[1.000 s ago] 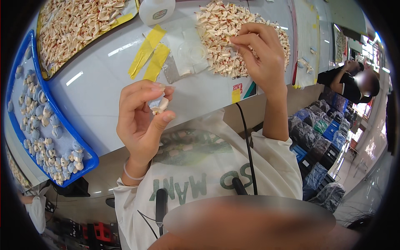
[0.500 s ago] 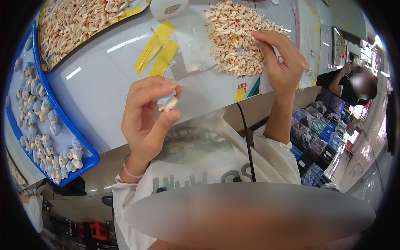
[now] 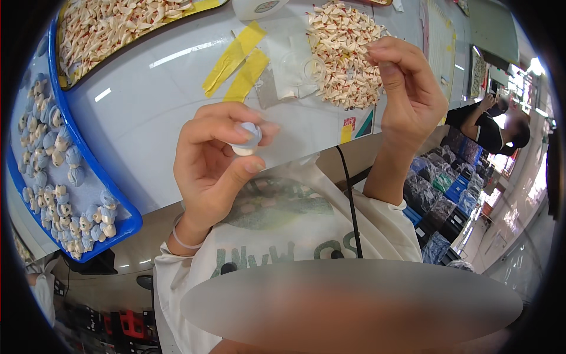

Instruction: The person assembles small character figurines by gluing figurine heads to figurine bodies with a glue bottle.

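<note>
Left hand [image 3: 209, 168] pinches small blue-white cap piece [image 3: 246, 140] w/ fingertips, above tabletop [image 3: 153, 100] front edge. Right hand [image 3: 407, 97] fingers pinched together over cream parts pile [image 3: 342, 53]; held item too small to tell.

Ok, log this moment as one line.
left hand: pinches small pale-blue and cream piece | right hand: raised over cream pile, fingertips pinched, content unclear | blue tray: at left, holds finished pieces
</note>
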